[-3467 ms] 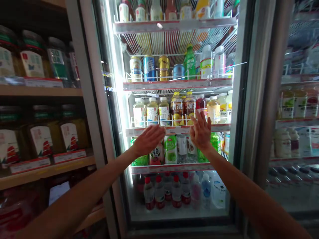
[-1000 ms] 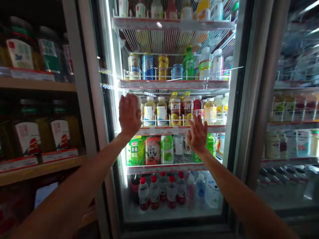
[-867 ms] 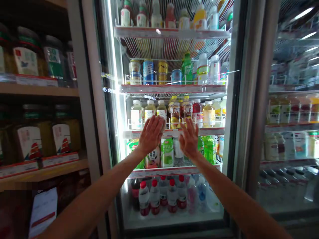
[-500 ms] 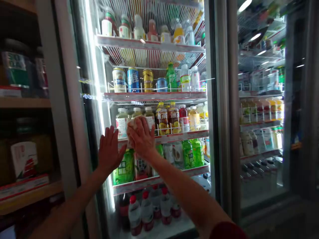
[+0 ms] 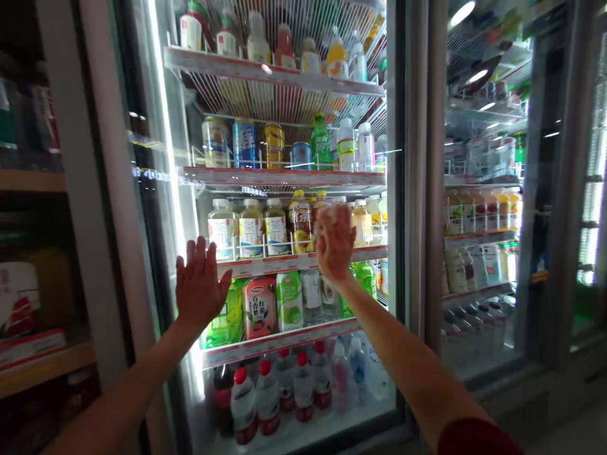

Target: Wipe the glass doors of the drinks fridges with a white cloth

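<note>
The glass door of a lit drinks fridge stands shut in front of me. My left hand is flat on the glass near its left side, fingers spread and holding nothing. My right hand, a little blurred by motion, presses a pale cloth to the glass farther right. Most of the cloth is hidden under the palm. Behind the glass at that height are tea bottles and dark iced-tea bottles.
Wire shelves inside hold cans, cartons and bottles; red-capped bottles stand at the bottom. Metal door frames separate this fridge from another on the right. On the left is a wooden shelf with large jars.
The cloth, earlier under my left hand, is now under my right. My left hand has shifted left; my right hand crossed left, then swept right with the cloth. The view has turned right.
</note>
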`<action>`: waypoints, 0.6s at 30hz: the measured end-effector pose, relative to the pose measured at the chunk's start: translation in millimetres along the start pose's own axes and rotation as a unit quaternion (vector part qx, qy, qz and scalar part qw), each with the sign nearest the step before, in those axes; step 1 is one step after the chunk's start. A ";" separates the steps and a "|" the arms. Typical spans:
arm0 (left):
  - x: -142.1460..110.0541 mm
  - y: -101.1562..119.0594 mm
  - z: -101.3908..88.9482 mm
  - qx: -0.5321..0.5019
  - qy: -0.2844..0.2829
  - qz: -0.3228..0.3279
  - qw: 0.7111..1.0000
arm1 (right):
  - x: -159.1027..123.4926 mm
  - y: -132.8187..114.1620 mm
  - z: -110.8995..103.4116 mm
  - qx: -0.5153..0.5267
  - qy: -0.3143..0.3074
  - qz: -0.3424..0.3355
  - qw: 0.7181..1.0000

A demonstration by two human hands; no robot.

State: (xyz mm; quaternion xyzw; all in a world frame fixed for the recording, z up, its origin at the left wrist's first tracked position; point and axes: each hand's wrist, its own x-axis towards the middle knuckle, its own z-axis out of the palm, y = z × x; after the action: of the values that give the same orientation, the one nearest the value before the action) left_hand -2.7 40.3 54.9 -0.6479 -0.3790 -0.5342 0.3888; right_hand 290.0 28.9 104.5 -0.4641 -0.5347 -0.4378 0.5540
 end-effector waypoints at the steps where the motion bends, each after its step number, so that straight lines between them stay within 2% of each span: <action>1: -3.5 1.8 0.7 -0.001 0.001 0.002 1.000 | -4.7 -12.7 -0.4 0.011 -0.038 -0.074 0.996; 2: -7.6 4.0 1.5 -0.002 0.000 0.005 1.000 | -7.7 -16.4 -2.8 0.018 -0.070 -0.129 0.989; 3: -11.9 6.5 2.3 -0.003 -0.003 0.010 1.000 | -8.6 -10.8 -6.8 0.019 -0.089 -0.153 0.984; 4: -16.1 9.1 3.2 -0.003 -0.006 0.012 1.000 | -7.6 2.5 -11.5 0.014 -0.089 -0.135 0.987; 5: -19.6 11.8 4.1 -0.003 -0.007 0.011 1.000 | -5.0 20.3 -16.1 0.003 -0.072 -0.081 0.994; 7: -24.1 16.6 5.6 -0.001 -0.006 0.001 1.000 | 1.2 53.2 -21.4 -0.025 -0.006 0.075 0.997; 8: -24.9 18.3 6.2 -0.001 -0.005 -0.005 1.000 | 2.6 61.3 -21.3 -0.035 0.022 0.132 0.990; 9: -25.0 19.4 6.5 -0.003 -0.003 -0.008 1.000 | 1.5 61.2 -19.6 -0.038 0.036 0.155 0.986; 10: -24.8 19.9 6.6 -0.007 -0.004 -0.011 1.000 | -2.9 53.3 -17.0 -0.035 0.035 0.147 0.988; 11: -24.8 19.9 6.5 -0.010 -0.008 -0.013 1.000 | -10.1 39.9 -14.3 -0.024 0.015 0.104 0.994; 13: -26.5 18.6 5.9 -0.011 -0.010 -0.016 1.000 | -29.6 10.1 -11.8 0.016 -0.067 -0.047 0.996; 15: -31.6 16.8 5.4 -0.006 -0.014 -0.007 1.000 | -46.7 -2.1 -15.1 0.044 -0.143 -0.179 0.972; 16: -35.2 16.0 5.4 -0.004 -0.016 0.000 1.000 | -51.8 2.2 -18.3 0.042 -0.155 -0.196 0.967; 17: -39.0 15.4 5.6 -0.003 -0.019 0.007 1.000 | -54.3 11.9 -21.4 0.028 -0.142 -0.168 0.975; 18: -42.6 15.0 5.9 -0.003 -0.023 0.012 1.000 | -54.9 24.2 -23.9 0.004 -0.105 -0.093 0.990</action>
State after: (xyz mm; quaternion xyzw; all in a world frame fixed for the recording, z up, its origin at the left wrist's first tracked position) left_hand 7.1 36.3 10.6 -0.6656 -0.3784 -0.5161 0.3840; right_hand 315.8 9.3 48.7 -0.4532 -0.6324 -0.4346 0.4536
